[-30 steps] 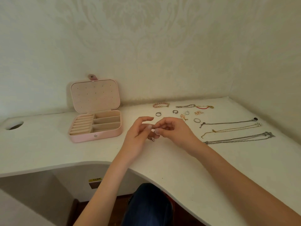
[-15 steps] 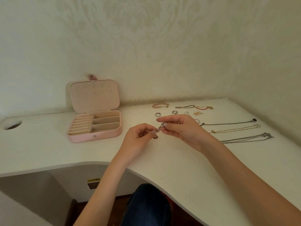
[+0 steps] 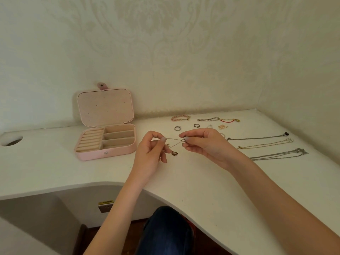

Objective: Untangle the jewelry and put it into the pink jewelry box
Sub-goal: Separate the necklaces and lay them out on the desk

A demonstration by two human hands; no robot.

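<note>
A thin chain [image 3: 173, 139] is stretched between my two hands above the white desk. My left hand [image 3: 150, 153] pinches one end of it, and a small dark pendant [image 3: 174, 153] dangles below. My right hand [image 3: 204, 144] pinches a small silver ring-like piece [image 3: 184, 139] at the other end. The pink jewelry box [image 3: 105, 142] stands open to the left of my hands, its lid upright and its compartments bare.
Behind and right of my hands lie bracelets [image 3: 180, 118], rings [image 3: 177, 128], small gold pieces [image 3: 223, 126] and three long necklaces [image 3: 257, 138] laid out on the white desk [image 3: 211, 181]. A cable hole [image 3: 12, 141] is at the far left. Walls close the back and right.
My hands have moved apart, drawing the chain taut between them. The pendant now hangs free under my left hand.
</note>
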